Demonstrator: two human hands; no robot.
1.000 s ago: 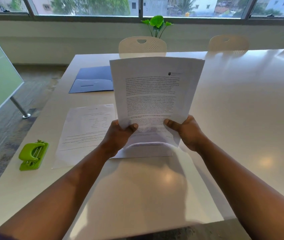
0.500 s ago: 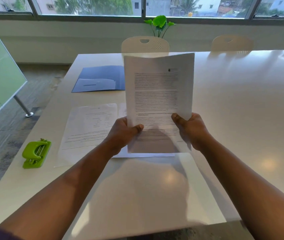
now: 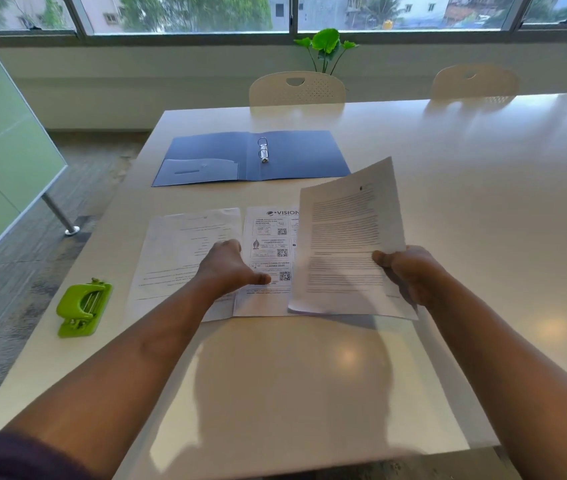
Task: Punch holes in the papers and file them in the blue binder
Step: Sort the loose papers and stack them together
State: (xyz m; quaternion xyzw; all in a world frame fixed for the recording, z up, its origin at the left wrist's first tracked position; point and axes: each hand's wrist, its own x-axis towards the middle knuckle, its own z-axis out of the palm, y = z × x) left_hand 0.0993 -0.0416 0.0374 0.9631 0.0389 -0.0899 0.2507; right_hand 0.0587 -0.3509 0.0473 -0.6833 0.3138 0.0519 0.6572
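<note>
My right hand (image 3: 410, 271) pinches a printed sheet (image 3: 347, 237) by its right edge, tilted above the table. My left hand (image 3: 230, 268) hovers over the papers with loosely curled fingers and holds nothing. Under it lie a flyer with QR codes (image 3: 268, 251) and a faint printed page (image 3: 178, 251), flat and side by side. The blue binder (image 3: 295, 157) lies open farther back, its metal rings (image 3: 263, 150) in the middle. A green hole punch (image 3: 82, 308) sits at the left edge of the table.
The white table (image 3: 482, 202) stretches far to the right. Two pale chairs (image 3: 297, 88) stand at its far side, with a green plant (image 3: 325, 46) by the window. A frosted glass partition (image 3: 1, 161) and floor lie to the left.
My left hand has let go of the sheet and dropped toward the papers on the table. My right hand has carried the sheet right and lower, which uncovers the binder.
</note>
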